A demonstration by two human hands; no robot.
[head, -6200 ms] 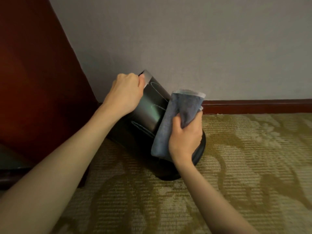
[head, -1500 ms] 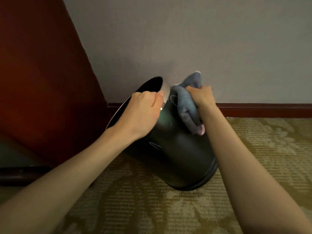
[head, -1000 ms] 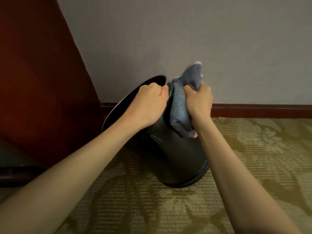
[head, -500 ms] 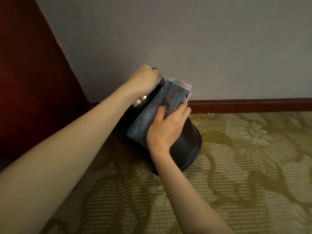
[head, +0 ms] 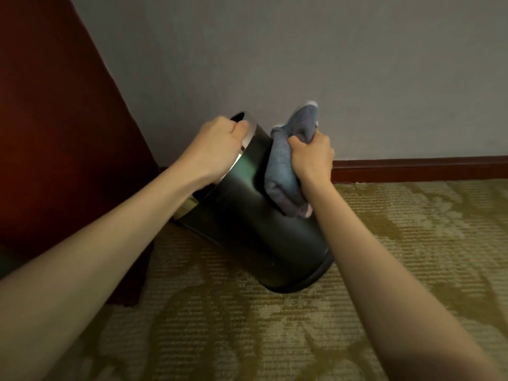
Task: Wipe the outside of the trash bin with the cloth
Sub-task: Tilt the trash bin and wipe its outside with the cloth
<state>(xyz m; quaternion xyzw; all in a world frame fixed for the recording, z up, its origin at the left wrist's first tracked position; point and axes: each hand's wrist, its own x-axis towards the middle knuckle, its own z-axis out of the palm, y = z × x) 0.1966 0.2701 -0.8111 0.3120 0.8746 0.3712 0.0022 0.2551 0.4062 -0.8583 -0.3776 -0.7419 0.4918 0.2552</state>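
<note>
A dark round trash bin (head: 255, 232) with a silver rim stands tilted on the carpet, its mouth leaning to the upper left, its base at the lower right. My left hand (head: 217, 147) grips the rim at the top, fingers curled over the edge. My right hand (head: 312, 158) holds a bunched grey-blue cloth (head: 286, 166) against the bin's upper right side, near the rim. Part of the cloth sticks up above my fist and part hangs below it.
A grey wall (head: 302, 64) with a dark red skirting board (head: 420, 167) runs right behind the bin. A dark red wooden panel (head: 55, 119) stands at the left. Patterned olive carpet (head: 275, 325) covers the floor.
My right hand has moved the cloth from the bin's front side to its upper right side, now bunched in a fist. The bin leans more to the left and my left hand keeps the rim.
</note>
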